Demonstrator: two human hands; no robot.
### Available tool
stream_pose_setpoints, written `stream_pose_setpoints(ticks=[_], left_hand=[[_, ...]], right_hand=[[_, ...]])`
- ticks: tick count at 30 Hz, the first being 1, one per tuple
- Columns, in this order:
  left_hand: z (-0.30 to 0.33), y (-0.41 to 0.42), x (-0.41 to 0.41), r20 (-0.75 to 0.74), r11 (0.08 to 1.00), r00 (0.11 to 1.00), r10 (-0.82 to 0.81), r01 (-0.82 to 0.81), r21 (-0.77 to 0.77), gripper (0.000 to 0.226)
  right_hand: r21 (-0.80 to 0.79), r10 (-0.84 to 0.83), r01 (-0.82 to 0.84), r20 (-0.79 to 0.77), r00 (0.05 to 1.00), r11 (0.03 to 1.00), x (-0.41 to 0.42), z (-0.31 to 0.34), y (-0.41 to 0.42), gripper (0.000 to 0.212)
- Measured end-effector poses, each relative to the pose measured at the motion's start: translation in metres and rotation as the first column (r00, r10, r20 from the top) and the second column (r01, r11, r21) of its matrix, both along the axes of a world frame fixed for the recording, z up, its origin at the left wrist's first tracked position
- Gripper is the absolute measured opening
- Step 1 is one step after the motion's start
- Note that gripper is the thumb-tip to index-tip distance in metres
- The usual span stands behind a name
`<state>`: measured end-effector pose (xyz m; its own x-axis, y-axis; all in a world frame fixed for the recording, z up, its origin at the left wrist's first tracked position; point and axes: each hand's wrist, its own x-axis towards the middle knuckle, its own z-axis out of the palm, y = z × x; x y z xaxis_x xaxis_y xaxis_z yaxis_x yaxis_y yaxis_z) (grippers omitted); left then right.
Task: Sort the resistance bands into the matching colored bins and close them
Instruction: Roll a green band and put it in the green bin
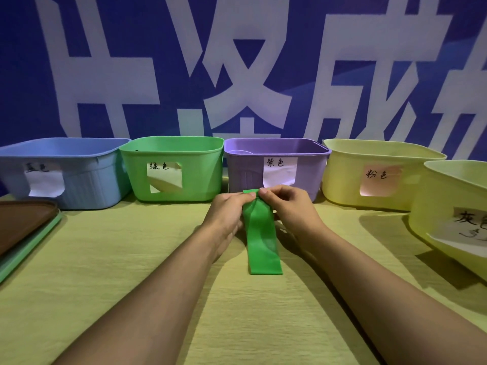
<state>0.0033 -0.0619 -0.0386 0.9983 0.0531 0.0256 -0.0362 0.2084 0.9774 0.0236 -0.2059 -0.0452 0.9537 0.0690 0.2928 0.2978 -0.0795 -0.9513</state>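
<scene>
Green resistance band (262,238) at frame centre, hanging between both hands. Left hand (228,212) and right hand (288,206) each pinch its top edge, fingertips nearly touching, just in front of the purple bin (276,167). Band is a flat bright-green loop, bunched and folded at the top, widening downward, bottom edge straight, just above or on the yellow-green table (131,259) — can't tell which.

Bins across mid-frame, all open: blue bin (79,180) left, green bin (171,169), purple, two yellow bins (369,175) right. Each has a paper label. Stacked lids (23,225) at left edge.
</scene>
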Motion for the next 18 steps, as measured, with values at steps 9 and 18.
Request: stream_pose_setpoints(ticks=[9,18], left_hand=[[0.001,0.003,0.002,0.003,0.999,0.999,0.034,-0.034,-0.013,0.021],[-0.010,0.009,0.007,0.022,0.974,0.997,0.074,-0.077,0.213,0.059]], right_hand=[[0.022,0.108,-0.108,0.033,0.994,0.994,-0.001,0.000,-0.002,0.015],[-0.016,0.134,-0.133,0.046,0.990,0.991,-0.007,0.004,-0.001,0.020]])
